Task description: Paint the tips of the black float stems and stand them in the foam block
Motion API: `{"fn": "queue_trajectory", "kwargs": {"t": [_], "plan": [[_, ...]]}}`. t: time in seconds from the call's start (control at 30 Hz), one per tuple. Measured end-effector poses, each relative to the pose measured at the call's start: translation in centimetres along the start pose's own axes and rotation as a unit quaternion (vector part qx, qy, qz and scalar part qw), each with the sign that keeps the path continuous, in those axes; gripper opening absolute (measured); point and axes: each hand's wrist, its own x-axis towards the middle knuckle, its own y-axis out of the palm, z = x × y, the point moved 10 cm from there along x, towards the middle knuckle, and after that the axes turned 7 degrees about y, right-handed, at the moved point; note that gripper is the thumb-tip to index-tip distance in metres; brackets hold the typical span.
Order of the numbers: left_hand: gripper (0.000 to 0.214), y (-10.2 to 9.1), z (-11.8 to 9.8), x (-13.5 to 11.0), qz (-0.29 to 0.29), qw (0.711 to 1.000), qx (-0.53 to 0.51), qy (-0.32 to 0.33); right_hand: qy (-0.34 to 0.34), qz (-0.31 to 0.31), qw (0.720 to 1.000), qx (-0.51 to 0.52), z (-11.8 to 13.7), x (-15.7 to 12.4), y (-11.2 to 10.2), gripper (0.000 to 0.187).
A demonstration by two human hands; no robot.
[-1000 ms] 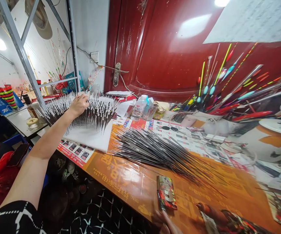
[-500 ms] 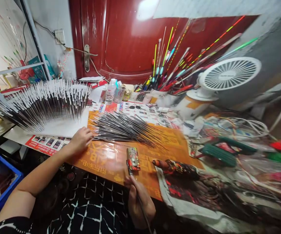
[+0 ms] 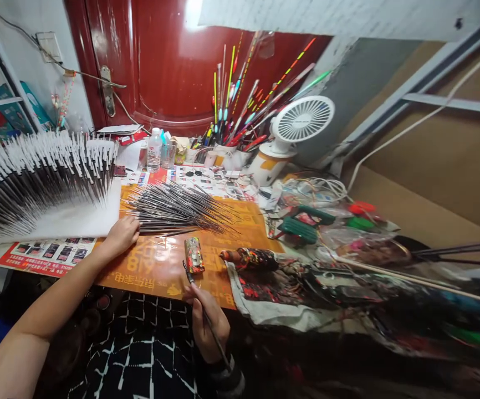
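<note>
At the left end of a loose pile of thin dark rods, my left hand has its fingers curled over the nearest rod ends. How many rods it grips is hidden. Closer to my body, my right hand is closed around a slim dark stick with a black tip, which I cannot name more exactly. That tip is beside a small paint-spattered block lying on the orange sheet. Many dark rods with white tops stand upright in a white foam slab on the left.
A paint-stained rotary tool lies on a stained cloth to the right. Behind it are a green-handled tool, cables and plastic bags. A white fan, a bottle and cups of colourful floats line the back.
My view has swung to the right, so everything appears shifted left and more of the right-hand clutter shows. Both hands stay at the same places on the bench, with the stick still in my right hand.
</note>
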Motion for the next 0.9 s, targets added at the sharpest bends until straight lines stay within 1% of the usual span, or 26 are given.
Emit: {"fn": "queue_trajectory", "kwargs": {"t": [0.07,0.13,0.2,0.27,0.33,0.4,0.53,0.6,0.73,0.9], "plan": [[0.008,-0.9,0.1,-0.6,-0.015,1.000,-0.010,-0.005,-0.011,-0.005,1.000,-0.008,0.3,0.1,-0.4,0.043],[0.007,-2.1,-0.6,-1.4,-0.039,0.999,-0.035,0.005,-0.035,-0.006,0.999,-0.015,0.9,0.3,-0.8,0.045],[0.006,-3.2,-2.1,-2.3,-0.060,0.996,-0.061,0.030,-0.071,-0.008,0.997,-0.027,1.4,0.8,-1.2,0.047],[0.005,-3.9,-3.9,-3.3,-0.075,0.993,-0.070,0.062,-0.097,-0.016,0.994,-0.043,1.7,1.5,-1.6,0.049],[0.007,-4.2,-5.4,-4.1,-0.087,0.991,-0.061,0.086,-0.105,-0.026,0.992,-0.062,1.5,2.5,-1.9,0.051],[0.010,-4.3,-6.3,-4.6,-0.101,0.989,-0.048,0.095,-0.093,-0.036,0.991,-0.086,1.0,3.6,-2.0,0.051],[0.013,-4.2,-6.6,-4.8,-0.125,0.986,-0.040,0.099,-0.045,-0.053,0.990,-0.125,-0.5,5.2,-1.5,0.052],[0.015,-4.1,-6.5,-4.7,-0.127,0.986,-0.038,0.101,-0.030,-0.049,0.989,-0.136,-1.2,5.5,-0.9,0.053],[0.019,-4.2,-6.2,-4.8,-0.143,0.983,-0.049,0.101,-0.026,-0.035,0.988,-0.151,-2.1,5.6,0.1,0.055],[0.019,-4.4,-5.3,-5.5,-0.175,0.977,-0.076,0.094,-0.031,-0.039,0.986,-0.161,-2.4,5.4,0.3,0.058]]}}
